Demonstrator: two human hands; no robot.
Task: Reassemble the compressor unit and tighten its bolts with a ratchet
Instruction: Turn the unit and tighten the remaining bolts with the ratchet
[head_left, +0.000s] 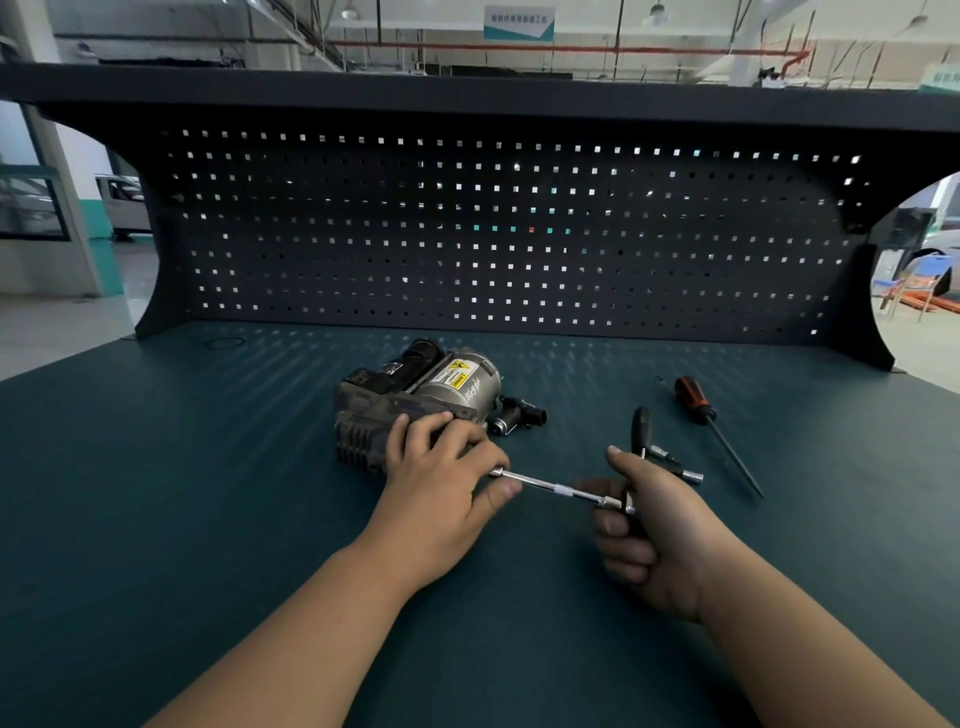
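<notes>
Industrial workshop hall, as indicated by a steel workbench backed by a perforated pegboard, a screwdriver laid out, exposed red ceiling pipe, high-bay lamps and a parked vehicle.

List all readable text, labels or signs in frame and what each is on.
Yellow warning label on the compressor: black triangle symbol visible; print too small to read.
White lettering on the compressor's silver cylinder: blurred, unreadable.
Overhead banner: characters blurred, unreadable.
Green sign at the top right edge: cut off, unreadable.
Nothing can be quoted.
</notes>
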